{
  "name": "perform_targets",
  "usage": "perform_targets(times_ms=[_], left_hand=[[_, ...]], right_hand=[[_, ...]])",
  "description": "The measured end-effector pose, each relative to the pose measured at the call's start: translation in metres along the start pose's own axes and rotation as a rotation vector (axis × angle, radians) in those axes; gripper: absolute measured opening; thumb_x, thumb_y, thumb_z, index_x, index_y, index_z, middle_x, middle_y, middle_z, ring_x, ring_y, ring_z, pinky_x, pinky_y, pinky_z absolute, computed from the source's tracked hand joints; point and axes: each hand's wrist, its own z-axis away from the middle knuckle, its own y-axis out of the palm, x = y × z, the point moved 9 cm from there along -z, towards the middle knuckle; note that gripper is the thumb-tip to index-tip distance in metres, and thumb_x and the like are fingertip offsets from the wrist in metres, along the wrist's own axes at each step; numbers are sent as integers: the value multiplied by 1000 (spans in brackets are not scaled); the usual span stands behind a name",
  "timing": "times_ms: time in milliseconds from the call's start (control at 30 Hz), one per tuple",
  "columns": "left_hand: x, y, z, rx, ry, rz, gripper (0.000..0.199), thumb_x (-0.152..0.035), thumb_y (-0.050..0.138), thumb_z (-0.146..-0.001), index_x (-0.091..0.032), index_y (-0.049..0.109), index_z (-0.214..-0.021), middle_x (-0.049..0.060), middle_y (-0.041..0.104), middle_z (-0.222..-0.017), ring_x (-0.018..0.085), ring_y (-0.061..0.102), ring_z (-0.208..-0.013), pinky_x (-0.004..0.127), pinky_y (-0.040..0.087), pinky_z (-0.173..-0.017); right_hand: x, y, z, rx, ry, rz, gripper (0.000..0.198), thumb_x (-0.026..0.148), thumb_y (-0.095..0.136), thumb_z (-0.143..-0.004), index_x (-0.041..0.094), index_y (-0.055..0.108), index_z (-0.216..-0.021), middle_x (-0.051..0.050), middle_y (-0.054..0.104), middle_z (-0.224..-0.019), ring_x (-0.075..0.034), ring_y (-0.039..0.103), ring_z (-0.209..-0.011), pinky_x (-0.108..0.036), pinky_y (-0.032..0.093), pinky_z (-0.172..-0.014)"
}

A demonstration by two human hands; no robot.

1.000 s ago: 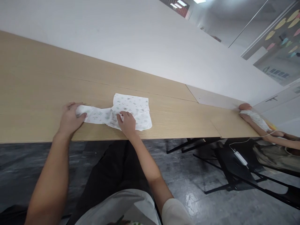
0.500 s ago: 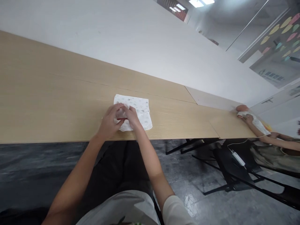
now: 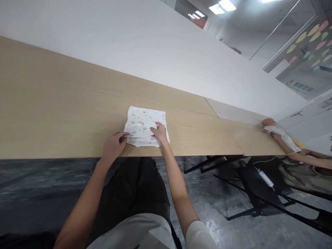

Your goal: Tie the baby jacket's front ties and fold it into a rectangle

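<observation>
One desk (image 3: 64,114) bears one cloth (image 3: 141,129); left hand (image 3: 114,147), grip nearly closed, pinches its left edge; right hand (image 3: 160,134), narrowly parted, pinches its right side.

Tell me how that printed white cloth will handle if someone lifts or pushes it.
The printed white cloth is probably floppy, since a strip of it lies folded over the rest. It looks light, as its edges seem thin. Pushed, it would likely wrinkle or slide rather than roll, because it lies flat on the table.
</observation>
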Motion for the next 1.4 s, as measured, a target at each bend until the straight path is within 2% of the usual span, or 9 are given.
perform_targets(times_ms=[133, 367, 567, 667, 767, 867, 1000, 1100, 1400], left_hand=[[-11, -2, 0, -6, 71, 11, 35, -33, 42, -83, -23, 74, -95, 7, 75, -104, 27, 65, -105, 39, 52, -95], [-15, 0, -1, 17, 104, 15, 39, -30, 40, -82, -22, 76, -95, 8, 75, -108, 27, 65, -109, 42, 51, -99], [-16, 4, 0, 41, 133, 0, 39, -27, 40, -79, -23, 76, -94, 8, 75, -108, 27, 65, -109, 43, 49, -103], [-19, 4, 1, 34, 173, -16, 39, -28, 40, -80, -21, 75, -95, 9, 74, -111, 28, 64, -112, 43, 48, -105], [-22, 5, 1, 26, 203, -27, 40, -28, 38, -82, -20, 74, -96, 10, 72, -116, 27, 63, -115, 42, 46, -107], [-23, 6, 2, 30, 216, -38, 40, -28, 37, -83, -21, 74, -97, 10, 72, -118, 26, 62, -117, 43, 46, -108], [-21, 7, 5, 66, 240, -26, 42, -30, 35, -85, -21, 73, -103, 9, 72, -119, 26, 61, -120, 44, 45, -110], [-17, 8, 7, 111, 255, 0, 44, -30, 38, -83, -21, 72, -109, 8, 72, -122, 26, 59, -125, 44, 43, -112], [-10, 7, 7, 191, 249, -15, 51, -29, 36, -80, -18, 71, -116, 8, 69, -126, 27, 58, -125, 44, 43, -113]], right_hand=[[-6, -8, -3, -66, -14, 63, 44, 15, 66, -77, 17, 62, -120, -1, 62, -89, -7, 53, -55, -18, 51, -45], [-6, -16, -7, -148, -143, 185, 42, 17, 66, -76, 16, 63, -117, 0, 62, -87, -13, 61, -74, -26, 55, -73], [5, -34, 8, -189, -226, 267, 28, 18, 62, -82, 16, 65, -110, -6, 71, -95, -15, 65, -76, -31, 53, -83], [10, -51, 22, -199, -318, 330, 23, 17, 59, -85, 14, 68, -106, -11, 73, -102, -18, 68, -87, -32, 53, -88], [9, -63, 36, -142, -394, 425, 20, 15, 60, -86, 14, 71, -103, -14, 74, -108, -23, 68, -104, -36, 50, -98], [2, -67, 48, -21, -450, 500, 23, 12, 55, -90, 14, 73, -104, -14, 74, -113, -23, 68, -111, -39, 49, -103], [-8, -67, 61, 139, -516, 555, 44, -3, 43, -86, 17, 75, -110, -12, 70, -126, -20, 65, -122, -39, 48, -109], [-10, -69, 66, 177, -549, 565, 56, -9, 40, -80, 18, 73, -117, -11, 66, -133, -20, 61, -128, -40, 46, -113], [-13, -73, 59, 166, -598, 510, 36, 2, 51, -88, 17, 77, -110, -12, 70, -125, -24, 66, -120, -42, 51, -108]])
